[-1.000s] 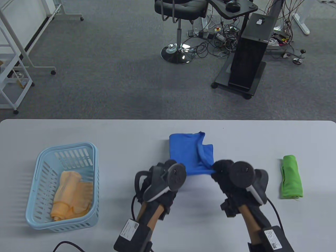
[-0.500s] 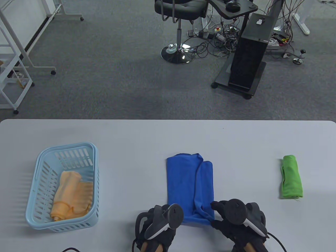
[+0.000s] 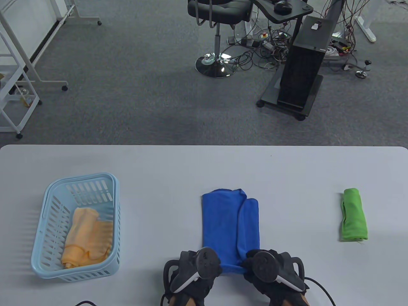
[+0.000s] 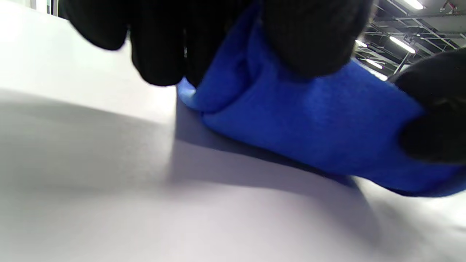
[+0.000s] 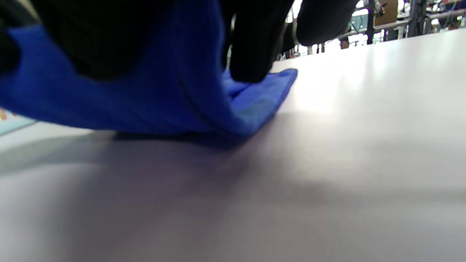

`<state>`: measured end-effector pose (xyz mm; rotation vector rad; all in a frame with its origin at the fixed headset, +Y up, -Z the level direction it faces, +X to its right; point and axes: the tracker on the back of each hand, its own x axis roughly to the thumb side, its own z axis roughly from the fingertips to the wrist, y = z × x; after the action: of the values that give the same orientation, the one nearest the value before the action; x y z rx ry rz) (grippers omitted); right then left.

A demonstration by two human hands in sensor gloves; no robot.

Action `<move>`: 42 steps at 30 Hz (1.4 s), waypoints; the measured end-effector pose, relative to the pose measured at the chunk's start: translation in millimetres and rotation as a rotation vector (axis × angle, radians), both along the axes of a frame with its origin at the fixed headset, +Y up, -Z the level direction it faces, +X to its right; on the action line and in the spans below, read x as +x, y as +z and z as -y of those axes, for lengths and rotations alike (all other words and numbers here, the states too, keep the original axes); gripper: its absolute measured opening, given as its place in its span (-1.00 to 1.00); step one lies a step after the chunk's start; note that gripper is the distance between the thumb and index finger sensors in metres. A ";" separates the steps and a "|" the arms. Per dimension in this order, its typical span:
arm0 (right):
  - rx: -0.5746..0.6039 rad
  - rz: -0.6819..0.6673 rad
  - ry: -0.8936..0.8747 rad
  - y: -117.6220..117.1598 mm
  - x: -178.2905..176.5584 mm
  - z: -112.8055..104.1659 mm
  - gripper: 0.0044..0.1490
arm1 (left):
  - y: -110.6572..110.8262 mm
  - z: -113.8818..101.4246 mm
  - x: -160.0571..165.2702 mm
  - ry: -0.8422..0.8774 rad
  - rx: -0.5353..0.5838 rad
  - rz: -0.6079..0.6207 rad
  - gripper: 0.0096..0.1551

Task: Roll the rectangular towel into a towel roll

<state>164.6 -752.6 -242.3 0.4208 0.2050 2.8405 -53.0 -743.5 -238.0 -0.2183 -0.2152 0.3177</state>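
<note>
A blue towel (image 3: 229, 223) lies folded lengthwise on the white table (image 3: 178, 178), long side pointing away from me. My left hand (image 3: 204, 266) grips its near left corner and my right hand (image 3: 255, 266) grips its near right corner. The near edge is curled up off the table into a small fold between the hands. In the left wrist view my gloved fingers (image 4: 164, 47) pinch the blue cloth (image 4: 309, 120). In the right wrist view my fingers (image 5: 255, 43) press into the cloth (image 5: 145, 98).
A light blue plastic basket (image 3: 51, 204) with an orange towel (image 3: 86, 236) inside stands at the left. A rolled green towel (image 3: 353, 215) lies at the right. The table's near edge is just behind my hands.
Both hands dragged the blue towel toward me from mid-table to the near edge. Since half a second ago the hands have closed toward each other and the near edge has curled up.
</note>
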 end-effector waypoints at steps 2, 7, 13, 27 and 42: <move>-0.004 0.011 -0.009 0.8 2.7 -2.0 -0.38 | -0.5 -0.1 -0.9 0.001 0.003 -0.002 -0.48; -0.056 0.016 -0.038 1.3 6.7 -1.1 -0.36 | -0.6 2.9 -3.8 -0.018 -0.014 -0.008 -0.46; -0.160 0.019 -0.007 2.8 11.7 4.7 -0.35 | 0.1 6.6 6.7 -0.127 -0.036 0.002 -0.44; -0.022 0.107 0.137 -3.8 7.5 13.7 -0.33 | -9.0 26.8 21.5 -0.316 -0.010 -0.008 -0.45; -0.022 -0.050 0.200 -1.4 -12.5 22.1 -0.45 | -3.6 29.8 36.8 -0.449 0.028 0.180 -0.56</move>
<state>152.1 -774.7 -243.7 0.4922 0.3042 3.0215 -16.2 -773.2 -241.6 -0.2607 -0.3398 -0.1516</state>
